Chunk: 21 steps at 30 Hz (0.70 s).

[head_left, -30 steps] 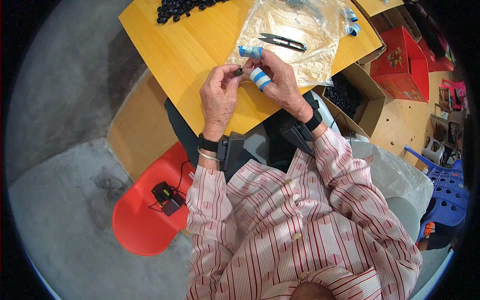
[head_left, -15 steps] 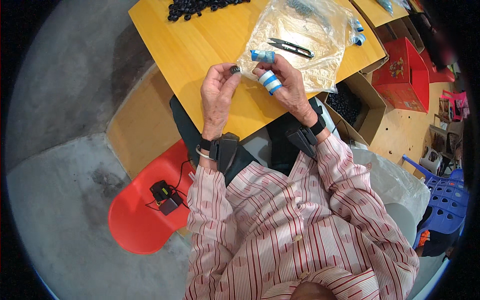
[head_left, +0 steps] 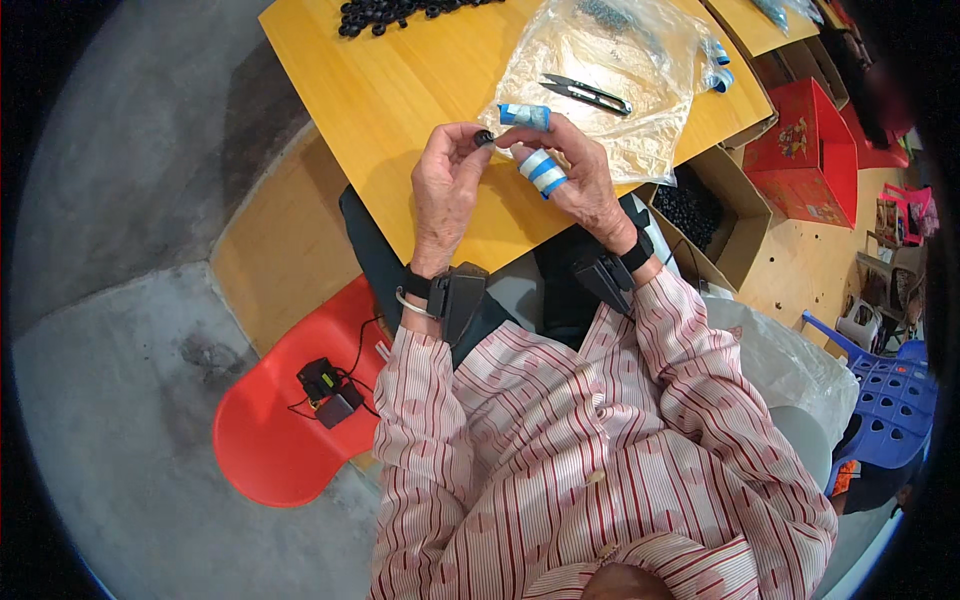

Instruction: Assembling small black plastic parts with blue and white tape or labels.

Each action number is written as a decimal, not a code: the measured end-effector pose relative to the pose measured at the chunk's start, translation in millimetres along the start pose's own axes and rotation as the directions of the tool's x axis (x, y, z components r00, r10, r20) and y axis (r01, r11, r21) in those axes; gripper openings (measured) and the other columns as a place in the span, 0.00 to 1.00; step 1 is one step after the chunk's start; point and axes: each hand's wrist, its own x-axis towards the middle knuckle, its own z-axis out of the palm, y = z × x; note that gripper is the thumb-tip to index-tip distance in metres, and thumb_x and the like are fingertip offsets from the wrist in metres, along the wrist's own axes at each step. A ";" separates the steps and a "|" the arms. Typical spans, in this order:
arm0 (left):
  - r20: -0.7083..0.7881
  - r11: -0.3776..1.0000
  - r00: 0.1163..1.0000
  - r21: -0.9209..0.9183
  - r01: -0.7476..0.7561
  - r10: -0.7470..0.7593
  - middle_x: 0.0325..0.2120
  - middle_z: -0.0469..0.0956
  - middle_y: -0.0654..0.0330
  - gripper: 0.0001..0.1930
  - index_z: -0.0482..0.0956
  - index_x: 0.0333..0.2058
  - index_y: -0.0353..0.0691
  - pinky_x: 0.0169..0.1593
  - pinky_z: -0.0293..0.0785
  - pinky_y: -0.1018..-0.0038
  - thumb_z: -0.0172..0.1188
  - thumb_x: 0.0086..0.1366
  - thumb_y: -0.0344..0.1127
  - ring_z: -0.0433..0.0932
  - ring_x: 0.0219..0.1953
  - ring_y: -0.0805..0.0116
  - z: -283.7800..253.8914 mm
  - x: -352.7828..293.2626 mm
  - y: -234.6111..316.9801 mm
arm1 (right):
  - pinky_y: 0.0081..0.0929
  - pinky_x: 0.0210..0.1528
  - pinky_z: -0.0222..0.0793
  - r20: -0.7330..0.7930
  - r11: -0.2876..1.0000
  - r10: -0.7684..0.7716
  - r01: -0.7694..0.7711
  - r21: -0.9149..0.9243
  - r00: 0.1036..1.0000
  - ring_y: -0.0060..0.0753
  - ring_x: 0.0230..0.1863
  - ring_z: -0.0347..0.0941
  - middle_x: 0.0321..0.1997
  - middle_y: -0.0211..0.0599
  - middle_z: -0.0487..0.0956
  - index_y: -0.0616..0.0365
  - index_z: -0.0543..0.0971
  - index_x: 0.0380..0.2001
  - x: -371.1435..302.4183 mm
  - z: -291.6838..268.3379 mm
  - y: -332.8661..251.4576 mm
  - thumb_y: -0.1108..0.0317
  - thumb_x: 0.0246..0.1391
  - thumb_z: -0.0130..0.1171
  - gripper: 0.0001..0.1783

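While the left hand (head_left: 447, 190) is up over the near corner of the worktop (head_left: 370, 100), its thumb and index finger are closed on a small black ring-shaped part (head_left: 483, 137) – the part sits right at the fingertips, sticking out toward the right hand (head_left: 580, 165). Right hand is just beside it, a bare fingertip reaching up to the part; can't tell if they touch. Right fingers are bent, with blue-and-white tape wraps on one finger (head_left: 524, 117) and on the thumb (head_left: 543, 173); can't tell if they grip anything.

Beyond the right hand, black thread snips (head_left: 588, 94) lie on a clear plastic bag (head_left: 650, 130), which spreads toward the worktop's right edge. A pile of black ring-shaped parts (head_left: 385, 14) lies at the far edge, toward the far left corner. Below the right edge – an open cardboard box (head_left: 745, 240) holding many small black pieces (head_left: 690, 205). Off the left edge, a red seat (head_left: 270, 440) carries black devices with a cable (head_left: 330, 390).
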 end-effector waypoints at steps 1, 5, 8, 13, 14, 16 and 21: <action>-0.012 0.997 1.000 0.073 -0.017 0.017 0.33 0.76 0.63 0.09 0.73 0.41 0.34 0.42 0.71 0.82 0.57 0.61 0.25 0.74 0.35 0.78 0.1 -0.2 -1.0 | 0.25 0.43 0.74 -0.003 1.000 0.001 -0.001 -0.003 1.000 0.28 0.42 0.77 0.39 0.35 0.80 0.57 0.73 0.52 -0.1 0.2 -0.2 0.77 0.52 0.56 0.21; -0.026 0.971 0.997 0.227 -0.070 0.078 0.31 0.78 0.61 0.08 0.74 0.40 0.34 0.40 0.74 0.80 0.58 0.61 0.25 0.76 0.33 0.77 2.4 -0.5 -3.3 | 0.25 0.43 0.74 -0.008 1.000 0.003 -0.003 -0.009 1.000 0.28 0.42 0.77 0.39 0.36 0.80 0.57 0.73 0.51 -1.5 -0.8 2.7 0.77 0.53 0.55 0.21; -0.021 0.972 0.998 0.228 -0.061 0.067 0.31 0.78 0.61 0.09 0.74 0.40 0.34 0.40 0.74 0.80 0.57 0.61 0.25 0.76 0.33 0.76 3.0 -0.7 -4.3 | 0.26 0.43 0.73 -0.033 0.999 0.005 -0.004 0.043 0.999 0.29 0.41 0.77 0.38 0.36 0.80 0.58 0.73 0.51 -2.3 0.3 6.1 0.76 0.53 0.56 0.20; -0.018 0.983 0.999 0.175 -0.045 0.049 0.31 0.78 0.62 0.08 0.74 0.40 0.34 0.40 0.74 0.80 0.57 0.61 0.25 0.76 0.33 0.77 1.6 0.5 -5.9 | 0.26 0.43 0.73 -0.041 0.999 -0.014 0.015 0.030 0.999 0.29 0.40 0.78 0.38 0.36 0.81 0.59 0.73 0.50 -1.6 0.6 7.3 0.73 0.54 0.57 0.18; -0.017 0.987 0.999 0.154 -0.037 0.040 0.31 0.78 0.62 0.09 0.74 0.40 0.34 0.40 0.74 0.80 0.57 0.61 0.24 0.76 0.33 0.77 1.3 0.6 -5.3 | 0.26 0.43 0.73 -0.041 0.999 -0.014 0.015 0.031 0.999 0.29 0.40 0.78 0.38 0.36 0.81 0.59 0.73 0.50 -1.6 0.9 6.9 0.73 0.54 0.57 0.18; -0.013 0.993 1.000 0.116 -0.023 0.025 0.32 0.77 0.62 0.09 0.73 0.41 0.34 0.40 0.73 0.81 0.57 0.61 0.24 0.75 0.34 0.77 0.5 1.3 -3.3 | 0.26 0.42 0.73 -0.075 0.998 0.008 -0.004 0.063 0.997 0.28 0.40 0.78 0.38 0.36 0.81 0.60 0.73 0.50 -0.7 1.2 5.3 0.72 0.55 0.57 0.17; -0.005 0.997 1.000 0.072 -0.015 0.016 0.33 0.75 0.63 0.10 0.73 0.41 0.34 0.42 0.71 0.82 0.57 0.61 0.26 0.73 0.36 0.78 -1.1 0.9 3.4 | 0.24 0.40 0.72 -0.055 0.999 0.042 -0.041 0.017 0.998 0.27 0.39 0.77 0.37 0.36 0.81 0.60 0.73 0.50 1.4 0.3 3.3 0.72 0.56 0.56 0.17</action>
